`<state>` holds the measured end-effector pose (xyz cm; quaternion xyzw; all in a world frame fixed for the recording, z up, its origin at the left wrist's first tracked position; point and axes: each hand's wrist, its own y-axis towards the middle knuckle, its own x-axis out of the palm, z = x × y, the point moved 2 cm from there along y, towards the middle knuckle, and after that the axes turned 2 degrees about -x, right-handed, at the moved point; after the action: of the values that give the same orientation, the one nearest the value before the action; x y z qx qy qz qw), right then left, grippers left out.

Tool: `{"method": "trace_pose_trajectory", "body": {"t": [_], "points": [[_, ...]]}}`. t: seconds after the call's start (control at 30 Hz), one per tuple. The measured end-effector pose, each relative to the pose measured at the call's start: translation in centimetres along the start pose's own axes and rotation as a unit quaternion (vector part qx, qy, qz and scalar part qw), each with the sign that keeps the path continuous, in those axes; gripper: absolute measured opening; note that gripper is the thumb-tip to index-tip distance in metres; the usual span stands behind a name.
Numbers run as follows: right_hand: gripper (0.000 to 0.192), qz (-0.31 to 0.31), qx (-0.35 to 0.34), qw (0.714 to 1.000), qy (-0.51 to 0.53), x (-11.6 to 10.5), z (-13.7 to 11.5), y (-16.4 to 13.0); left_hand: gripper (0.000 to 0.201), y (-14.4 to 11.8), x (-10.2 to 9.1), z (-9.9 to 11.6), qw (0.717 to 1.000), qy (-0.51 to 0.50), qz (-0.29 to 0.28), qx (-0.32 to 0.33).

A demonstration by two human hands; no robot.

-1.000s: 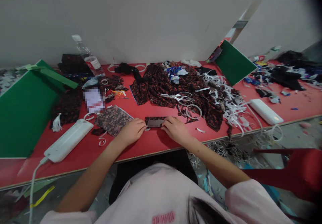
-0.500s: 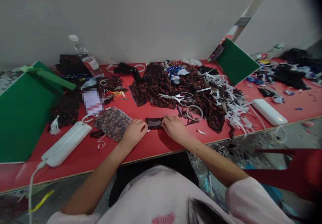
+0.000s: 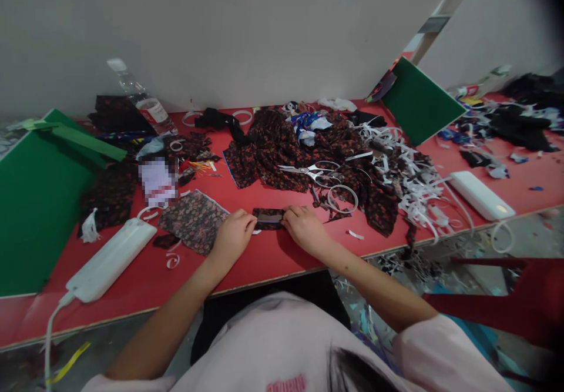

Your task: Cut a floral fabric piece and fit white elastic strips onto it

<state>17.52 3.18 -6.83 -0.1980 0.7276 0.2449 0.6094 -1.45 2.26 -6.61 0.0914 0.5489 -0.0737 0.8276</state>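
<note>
A small dark floral fabric strip (image 3: 268, 225) with a paler band along its middle is stretched just above or on the red table. Its left end is pinched by my left hand (image 3: 235, 233), whose fingers are closed. At the other end my right hand (image 3: 306, 227) pinches it the same way. Beside my left hand lies a flat floral fabric piece (image 3: 191, 220), partly hidden by the hand. Beyond my hands a pair of scissors (image 3: 311, 171) rests on a heap of dark floral cloth (image 3: 264, 145).
The red table (image 3: 176, 289) carries a white power strip (image 3: 112, 260) at left and another white block (image 3: 482, 195) at right. Green panels (image 3: 425, 101) stand at both sides. White scraps (image 3: 418, 198) pile up at right. A plastic bottle (image 3: 152, 110) leans at the back left.
The view has shifted slightly. Both hands still pinch the fabric strip, and its pale band shows a little more broadly.
</note>
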Motion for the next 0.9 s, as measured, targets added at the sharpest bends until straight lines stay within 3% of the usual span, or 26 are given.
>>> {"method": "trace_pose_trajectory", "body": {"t": [0.27,0.47,0.6,0.73,0.9], "points": [[0.014,-0.007,0.004,0.999,0.037,-0.1,0.4,0.3,0.009,0.4,-0.2,0.1,0.997,-0.054,0.004,-0.061],[0.009,0.002,0.016,0.997,0.079,-0.3,0.7,0.5,0.017,-0.1,-0.4,1.7,0.994,0.089,0.04,0.043],[0.008,0.01,0.018,0.996,0.086,-0.3,0.6,0.5,0.023,-0.7,-0.1,3.4,0.979,0.176,-0.02,0.097],[0.009,0.021,0.011,0.996,0.082,-0.3,0.6,0.4,0.031,-1.8,0.1,5.0,0.971,0.22,-0.061,0.071],[0.01,0.026,0.005,0.996,0.087,-0.3,0.6,0.2,0.041,-3.0,1.0,6.1,0.969,0.234,-0.057,0.049]]}}
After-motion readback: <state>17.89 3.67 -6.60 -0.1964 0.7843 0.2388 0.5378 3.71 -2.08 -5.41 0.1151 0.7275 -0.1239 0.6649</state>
